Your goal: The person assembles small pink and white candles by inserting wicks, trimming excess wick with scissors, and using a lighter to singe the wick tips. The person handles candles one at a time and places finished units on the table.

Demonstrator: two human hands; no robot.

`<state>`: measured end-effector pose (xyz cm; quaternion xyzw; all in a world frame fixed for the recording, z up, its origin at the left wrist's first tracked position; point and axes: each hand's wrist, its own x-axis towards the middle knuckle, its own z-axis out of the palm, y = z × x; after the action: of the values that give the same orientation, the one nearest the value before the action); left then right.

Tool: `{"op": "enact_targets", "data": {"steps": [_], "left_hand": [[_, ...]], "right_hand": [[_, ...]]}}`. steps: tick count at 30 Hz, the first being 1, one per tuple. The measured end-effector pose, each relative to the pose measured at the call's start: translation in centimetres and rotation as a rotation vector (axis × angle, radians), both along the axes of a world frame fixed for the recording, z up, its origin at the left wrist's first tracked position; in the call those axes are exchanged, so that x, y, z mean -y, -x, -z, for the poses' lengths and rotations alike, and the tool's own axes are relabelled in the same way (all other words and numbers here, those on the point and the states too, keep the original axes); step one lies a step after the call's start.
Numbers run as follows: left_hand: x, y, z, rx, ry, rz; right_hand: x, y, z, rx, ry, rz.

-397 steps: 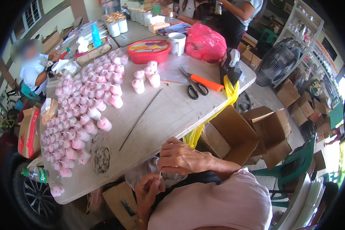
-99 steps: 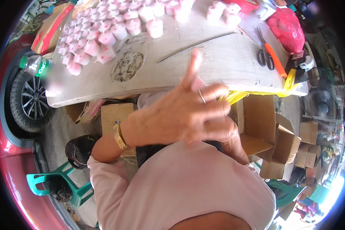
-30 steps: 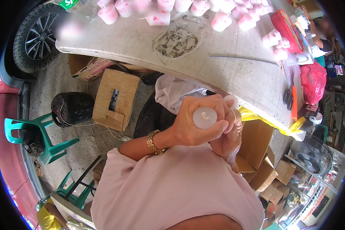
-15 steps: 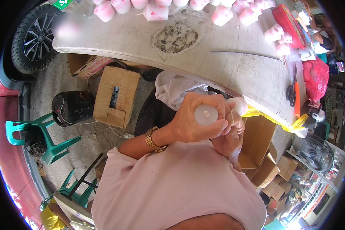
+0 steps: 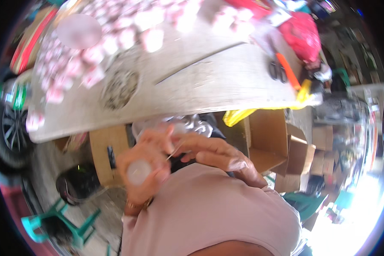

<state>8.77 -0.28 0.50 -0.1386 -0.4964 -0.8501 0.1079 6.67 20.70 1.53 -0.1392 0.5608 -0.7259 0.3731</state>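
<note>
Candle (image 5: 139,173) is wrapped in the curled left hand (image 5: 147,150), before the tabletop's (image 5: 179,94) near edge. Rightward, a pale wick (image 5: 170,156) slants between the hands; the right hand (image 5: 213,151) bends loosely there, blur hiding any pinch. Further right, an open box (image 5: 266,141) stands by the tabletop.

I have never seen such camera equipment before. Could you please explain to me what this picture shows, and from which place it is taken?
There is no machine here; a person works bare-handed. The picture comes from a wide fisheye camera on that person's head, looking down, so straight edges bend near the rim. The left hand holds a pale round candle; a thin white strand, perhaps a wick, shows between that hand and the right hand. On the table are many small pink-and-white candles, a thin dark rod, black-handled scissors and a bright pink plastic bag.
</note>
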Motion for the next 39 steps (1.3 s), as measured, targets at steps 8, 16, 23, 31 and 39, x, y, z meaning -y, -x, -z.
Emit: {"op": "enact_targets", "data": {"steps": [8,16,23,31,39], "left_hand": [[-2.1,0.3,1.1,0.32,-0.047,0.306],[-3.2,0.7,1.3,0.317,0.266,0.504],[-4.5,2.1,3.0,0.042,0.543,0.221],[-5.0,1.6,3.0,0.101,0.645,0.06],[-5.3,2.0,4.0,0.104,0.704,-0.098]], "right_hand": [[-11.7,9.5,-2.7,-1.151,-1.186,0.957],[-16.3,17.1,0.4,-0.984,-1.781,0.596],[-15.9,14.8,-2.4,-1.043,-1.516,0.486],[-5.8,5.6,-2.6,-0.548,-0.496,0.886],[1.3,0.9,-1.0,-1.092,-0.367,0.807]]}}
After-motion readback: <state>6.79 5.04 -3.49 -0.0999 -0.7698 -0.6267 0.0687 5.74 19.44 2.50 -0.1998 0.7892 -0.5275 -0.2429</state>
